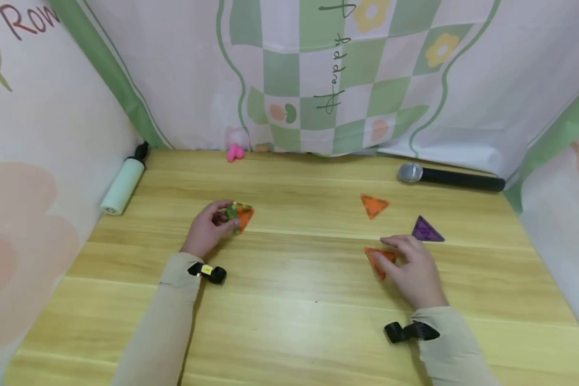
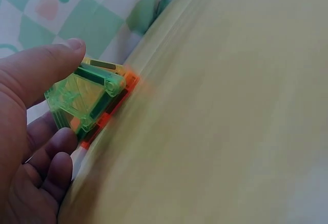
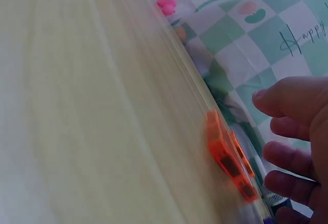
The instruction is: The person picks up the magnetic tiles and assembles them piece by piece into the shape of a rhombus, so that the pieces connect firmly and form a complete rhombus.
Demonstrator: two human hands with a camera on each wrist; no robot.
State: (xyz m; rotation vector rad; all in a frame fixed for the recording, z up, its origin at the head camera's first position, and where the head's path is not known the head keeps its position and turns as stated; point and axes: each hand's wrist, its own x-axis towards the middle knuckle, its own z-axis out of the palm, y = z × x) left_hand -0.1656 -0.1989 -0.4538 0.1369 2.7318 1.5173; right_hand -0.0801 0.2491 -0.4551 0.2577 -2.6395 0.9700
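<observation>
In the head view, my left hand [image 1: 207, 229] grips a small cluster of translucent triangular magnetic tiles at the left-centre of the table. Green tiles [image 2: 77, 98] face the camera in the left wrist view, with the thumb above and fingertips below. An orange tile [image 1: 245, 217] and a yellow tile edge [image 2: 105, 64] show behind them. My right hand [image 1: 417, 273] hovers over an orange triangle tile [image 1: 373, 260], fingers loosely bent and apart from it in the right wrist view. Another orange triangle tile [image 1: 374, 206] lies farther back, and a purple triangle tile [image 1: 427, 230] lies just beyond the right hand.
A black microphone [image 1: 458, 178] lies at the back right of the wooden table [image 1: 289, 321]. At the back left is a pale green hand pump [image 1: 124, 185]. A small pink object [image 1: 235, 153] sits by the patterned curtain [image 1: 318, 80] along the rear edge.
</observation>
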